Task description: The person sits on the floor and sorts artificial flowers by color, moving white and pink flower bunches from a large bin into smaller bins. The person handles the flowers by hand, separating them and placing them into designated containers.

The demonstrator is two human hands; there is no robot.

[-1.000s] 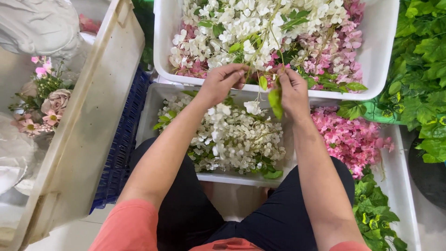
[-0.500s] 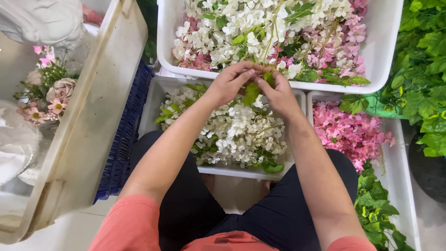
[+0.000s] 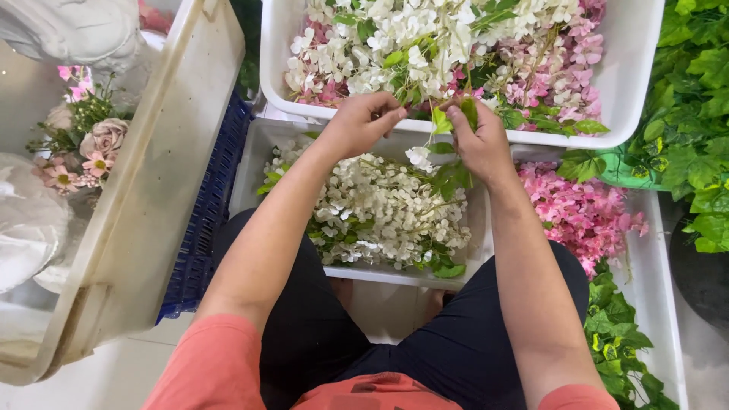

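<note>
**Green sprig pinched over the white-flower tray**

Held in the right hand point(image 3: 477, 140): a green leaf sprig point(image 3: 449, 118), fingers closed around its stem, just above the near rim of the big white tub point(image 3: 623, 91) of mixed blossoms. Met at the sprig's tip by the left hand point(image 3: 363, 121), fingers curled narrow, apparently pinching a leaf. Best done, judging by this, with a firm stem grip and a gentle, straight pull. Both forearms stretched forward over the tray of white flowers point(image 3: 380, 209), wrists raised, elbows close by the knees.

Both hands point(image 3: 363, 121) point(image 3: 477, 140) raised close together, fingers pinched, forearms extended
</note>
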